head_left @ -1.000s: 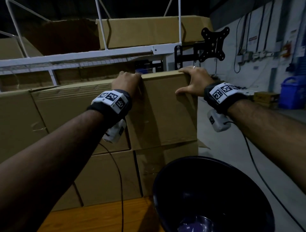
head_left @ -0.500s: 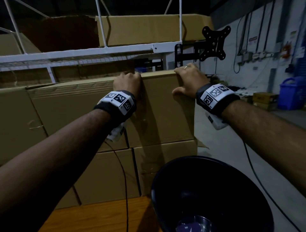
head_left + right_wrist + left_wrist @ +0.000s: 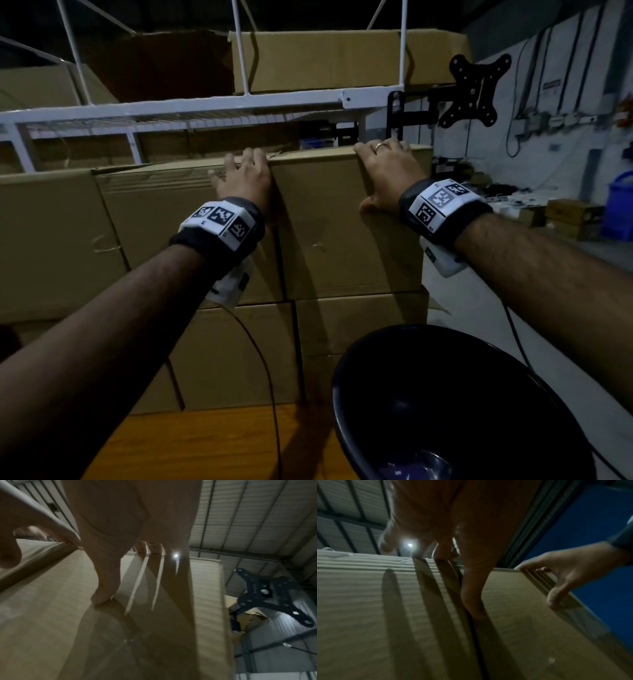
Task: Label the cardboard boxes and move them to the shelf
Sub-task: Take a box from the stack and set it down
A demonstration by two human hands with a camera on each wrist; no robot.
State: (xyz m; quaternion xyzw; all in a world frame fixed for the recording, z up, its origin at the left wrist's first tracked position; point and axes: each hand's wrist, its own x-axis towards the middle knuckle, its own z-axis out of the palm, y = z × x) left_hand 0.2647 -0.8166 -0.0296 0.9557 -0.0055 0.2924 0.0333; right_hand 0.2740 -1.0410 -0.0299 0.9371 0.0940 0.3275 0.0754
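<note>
Hands sit on the top edge of a cardboard box (image 3: 346,222) at the centre of the head view. That box stands on the upper row of a stack of brown cartons, just below the white wire shelf (image 3: 205,108) that crosses the upper part of the frame. The left hand (image 3: 245,178) lies at the box's upper left corner, at the seam with the neighbouring carton (image 3: 164,219); its fingers hook over the top edge and its thumb (image 3: 471,595) presses flat down the front face. The right hand (image 3: 385,176) rests at the upper right of the same box, fingers curled over the top, thumb (image 3: 104,582) against the front face. Each grip therefore clamps the box's top edge between fingers and thumb. A ring (image 3: 380,146) shows on one right finger. More cartons (image 3: 325,61) sit on the shelf above. To the right of the shelf, a black monitor mount (image 3: 474,90) sticks out. A dark round bowl (image 3: 455,404) fills the lower right of the head view, beside a strip of orange wooden desk (image 3: 205,445) at the bottom. A blue bin (image 3: 620,209) stands at the far right edge.
</note>
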